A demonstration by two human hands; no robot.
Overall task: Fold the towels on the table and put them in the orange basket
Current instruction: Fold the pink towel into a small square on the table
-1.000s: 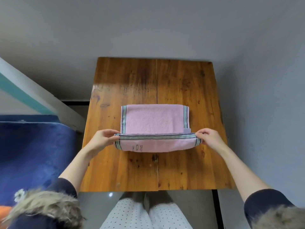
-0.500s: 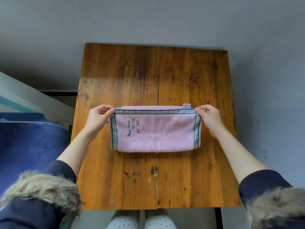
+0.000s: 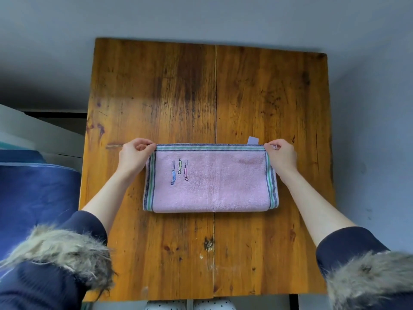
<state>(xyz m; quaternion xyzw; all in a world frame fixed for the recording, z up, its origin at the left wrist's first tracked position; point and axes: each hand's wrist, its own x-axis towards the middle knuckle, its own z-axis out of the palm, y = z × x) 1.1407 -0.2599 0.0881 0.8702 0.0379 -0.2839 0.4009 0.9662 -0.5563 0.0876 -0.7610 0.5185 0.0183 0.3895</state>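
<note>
Your left hand [image 3: 133,154] is just beside the far left corner of the pink terry towel with green and dark striped borders [image 3: 210,179], and its grip is clamped on that corner, with the fingers curled around the striped edge. The towel lies flat on the brown wooden counter [image 3: 156,90], near the middle and a little toward your side. It looks already doubled: its near edge is a rounded fold, and the striped borders run along the far edge and both short sides. Small embroidered figures sit on the left part of the towel, and a pale label [image 3: 253,140] sticks out at the far edge toward the right. Your right hand [image 3: 281,156] is at the far right corner of the towel, and its grip is pinched on that corner in the same way.

I judge that you are in the folding step, with one fold laid down. For the next move, I think the towel needs a second fold, short side to short side, with the corners kept together. The orange basket is not visible, so I cannot say where it stands.
</note>
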